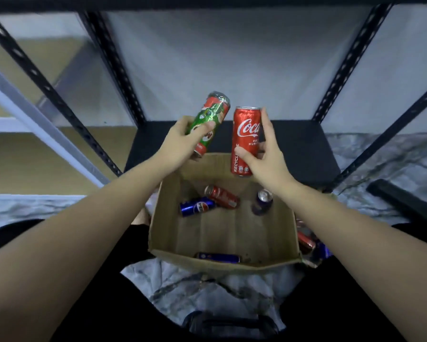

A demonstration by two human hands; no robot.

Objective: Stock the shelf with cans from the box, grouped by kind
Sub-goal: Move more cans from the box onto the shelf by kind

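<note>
Hands: our left hand [182, 139] grips green can [208, 119], right hand [264, 154] grips Coke can [244, 139], frame ctr
Box [222, 261]: below, w/ Pepsi can [197, 206]

Blue can [218, 257] half hidden behind box [222, 264] wall; cans [306, 240] outside box partly hidden by right forearm; green can [208, 122] label blurred.

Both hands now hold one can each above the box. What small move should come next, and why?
Probably set the two cans down apart on the black shelf board. The left hand holds a green can, the right hand a red Coca-Cola can: different kinds, both already lifted out of the cardboard box.
</note>
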